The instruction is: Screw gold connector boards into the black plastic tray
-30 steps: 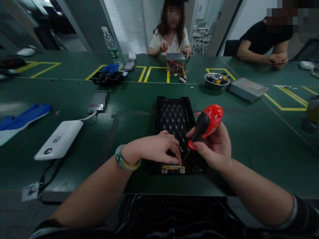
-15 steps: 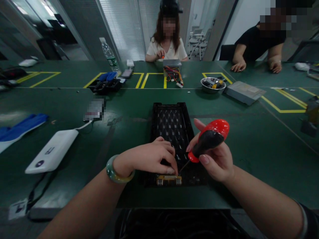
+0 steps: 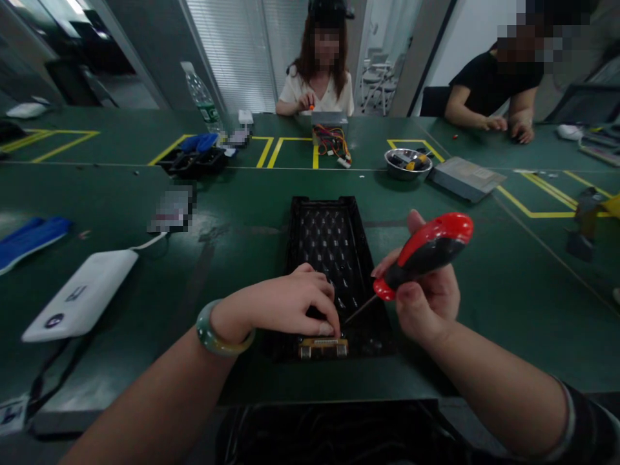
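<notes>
A black tray-like casing point(image 3: 361, 258) lies on the green table, with rows of small shiny marks inside. At its near end sits a small brown circuit board point(image 3: 323, 343) with two metal connectors. My left hand point(image 3: 295, 303) has thumb and fingertips pinched together just above the board; what they hold is too small to make out. A red and black screwdriver point(image 3: 426, 252) is gripped in my right hand point(image 3: 429, 300), its thin shaft slanting down left. The tip ends close to my left fingertips, by the board.
To the left lie a white power bank point(image 3: 82, 294), a blue glove point(image 3: 33, 242) and a blurred-out device point(image 3: 172, 208). Farther off are a metal bowl of tools point(image 3: 408, 165), a grey metal box point(image 3: 465, 179), a bottle point(image 3: 202, 103) and two people across the table.
My right hand has moved slightly up and right, and the screwdriver leans flatter, its tip a little higher. The view has shifted slightly. Across the table, one person's hands have come together.
</notes>
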Available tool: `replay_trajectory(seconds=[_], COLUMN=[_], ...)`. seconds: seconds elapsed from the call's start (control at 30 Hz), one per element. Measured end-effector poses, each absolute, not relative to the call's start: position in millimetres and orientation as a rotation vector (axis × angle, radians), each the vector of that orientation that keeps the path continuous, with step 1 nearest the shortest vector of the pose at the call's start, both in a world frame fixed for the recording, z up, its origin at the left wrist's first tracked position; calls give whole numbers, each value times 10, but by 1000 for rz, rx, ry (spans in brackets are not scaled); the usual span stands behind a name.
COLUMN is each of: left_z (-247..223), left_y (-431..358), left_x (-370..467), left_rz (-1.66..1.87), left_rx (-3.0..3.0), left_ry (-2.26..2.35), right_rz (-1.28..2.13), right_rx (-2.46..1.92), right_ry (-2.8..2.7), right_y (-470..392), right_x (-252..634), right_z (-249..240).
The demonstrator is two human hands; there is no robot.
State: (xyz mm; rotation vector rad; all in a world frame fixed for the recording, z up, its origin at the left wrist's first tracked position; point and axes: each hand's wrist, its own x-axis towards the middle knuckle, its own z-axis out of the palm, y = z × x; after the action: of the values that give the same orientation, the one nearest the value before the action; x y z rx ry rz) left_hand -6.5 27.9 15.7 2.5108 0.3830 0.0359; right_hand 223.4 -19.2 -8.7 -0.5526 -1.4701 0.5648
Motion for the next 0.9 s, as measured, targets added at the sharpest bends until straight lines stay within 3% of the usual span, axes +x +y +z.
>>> replay_trajectory(seconds=[0.2,0.6,0.9], left_z=[158,188,57], left_y=[284,321,357], left_x=[-68,-65,-37], left_rz=[52,204,360], left_rx=[2473,2455,2497], left_ry=[343,526,909], right_rz=[245,368,354], right_rx=[-692,-955,-847], right_ry=[-1307,-1409,-1332], right_y=[83,158,188], right_x=[2312,2381,2396], right_z=[-135,-261,-295])
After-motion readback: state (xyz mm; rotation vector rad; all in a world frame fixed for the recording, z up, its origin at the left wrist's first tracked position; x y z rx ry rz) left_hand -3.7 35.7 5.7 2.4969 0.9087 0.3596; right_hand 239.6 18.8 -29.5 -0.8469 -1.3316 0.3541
